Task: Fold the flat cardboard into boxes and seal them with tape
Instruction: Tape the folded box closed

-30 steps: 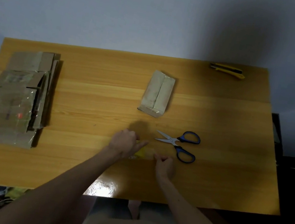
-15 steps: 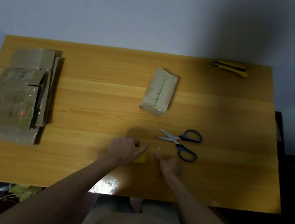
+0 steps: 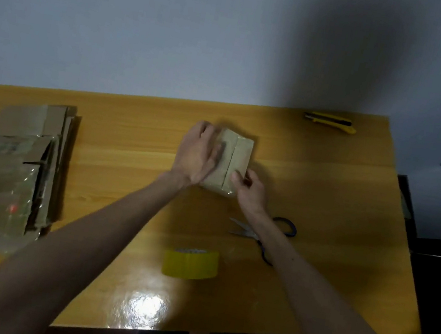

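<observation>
A small folded cardboard box, with a seam running down its top, lies at the middle of the wooden table. My left hand holds its left side, thumb across the top; the hand is motion-blurred. My right hand has curled fingers that pinch the box's near right corner. A roll of yellow tape stands alone on the table nearer to me, between my forearms. A stack of flat cardboard lies at the left edge.
Blue-handled scissors lie to the right of the tape, partly under my right forearm. A yellow utility knife sits at the far right corner. A bright glare marks the table's near edge.
Both hands left the tape roll near the front and reached forward to the box. The roll now stands free on the table. The camera tilted, so the table sits lower in view.
</observation>
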